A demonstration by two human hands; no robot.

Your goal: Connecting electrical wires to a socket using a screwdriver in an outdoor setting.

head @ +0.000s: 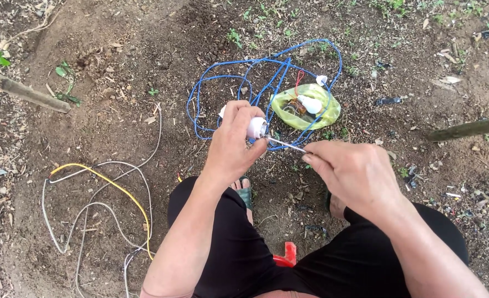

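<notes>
gripping a white lamp socket (256,127) in my left hand (234,144), fingers curled round it, its open end facing right. my right hand (354,172) pinches a thin metal tool (286,144) whose long axis runs left into the socket's mouth. beyond lie blue wire (230,77) loops and a yellow bag (324,113) on bare dirt (117,83).

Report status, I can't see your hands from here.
Left hand gripping white lamp socket. Right hand driving thin screwdriver into it. Blue wire coiled behind, nothing blocking.
</notes>
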